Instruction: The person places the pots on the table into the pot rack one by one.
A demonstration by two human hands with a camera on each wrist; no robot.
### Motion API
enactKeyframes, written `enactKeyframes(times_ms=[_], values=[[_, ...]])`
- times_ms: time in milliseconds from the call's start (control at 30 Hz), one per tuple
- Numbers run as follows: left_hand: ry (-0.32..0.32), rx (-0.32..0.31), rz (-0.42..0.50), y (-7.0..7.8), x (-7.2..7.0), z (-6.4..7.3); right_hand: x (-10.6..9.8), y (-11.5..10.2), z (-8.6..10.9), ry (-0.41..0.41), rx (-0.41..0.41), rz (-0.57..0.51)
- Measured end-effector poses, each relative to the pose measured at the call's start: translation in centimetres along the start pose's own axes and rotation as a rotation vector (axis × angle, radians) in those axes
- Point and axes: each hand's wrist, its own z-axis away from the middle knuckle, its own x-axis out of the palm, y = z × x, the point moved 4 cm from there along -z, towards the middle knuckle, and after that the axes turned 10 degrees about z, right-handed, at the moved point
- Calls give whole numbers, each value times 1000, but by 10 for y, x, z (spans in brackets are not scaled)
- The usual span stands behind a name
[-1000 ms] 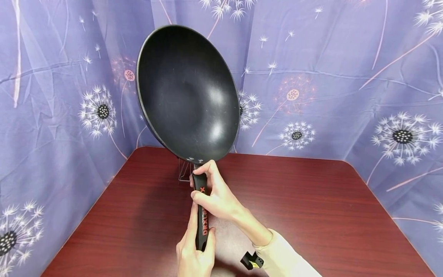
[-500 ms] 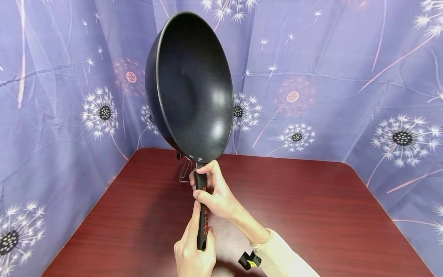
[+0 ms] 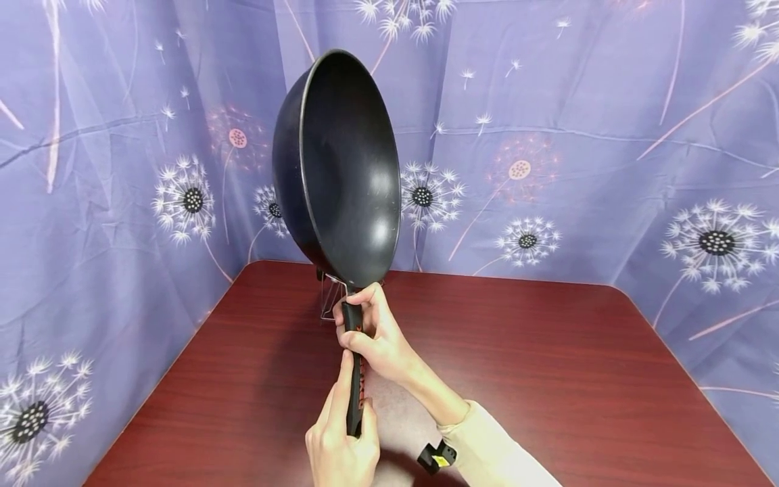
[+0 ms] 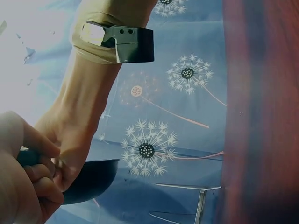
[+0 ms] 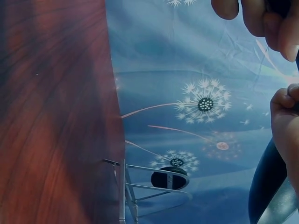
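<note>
A deep black wok (image 3: pixel 356 176) is held up over the table, its handle pointing down toward me. The bowl stands nearly edge-on, with its opening turned to the right and its outer left side showing. My right hand (image 3: pixel 380 338) grips the upper handle just below the bowl. Lower down, my left hand (image 3: pixel 342 439) holds the handle's end between thumb and fingers. Red lettering on the handle is seen at a slant. In the left wrist view, both hands cover most of the handle, and part of the wok (image 4: pixel 98 179) shows behind them.
Behind the wok, a metal wire rack stands on the red-brown table (image 3: pixel 517 352), mostly hidden; the right wrist view shows a dark oval piece (image 5: pixel 161 178) at it. Purple dandelion-print curtains (image 3: pixel 548 81) enclose the table's back and sides. A black wrist device (image 3: pixel 437 457) sits by the right sleeve.
The wok has turned about its handle, so its opening looks narrower and more of its outer left side shows. Its top rose, then dropped slightly. Both hands keep nearly the same places.
</note>
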Motion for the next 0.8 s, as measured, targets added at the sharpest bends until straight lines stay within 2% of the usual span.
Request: enactKeyframes(times_ms=[233,500,800], values=[[-24,-27,-31,-1,-1,2,2,6,1,-21,-6,-69],[-26,-57,-66,-7,-1,3,5,16,-2,-30,17,-95],[-61,-125,-94,-11,-1,4,8,27,-1,-48,33,-166]])
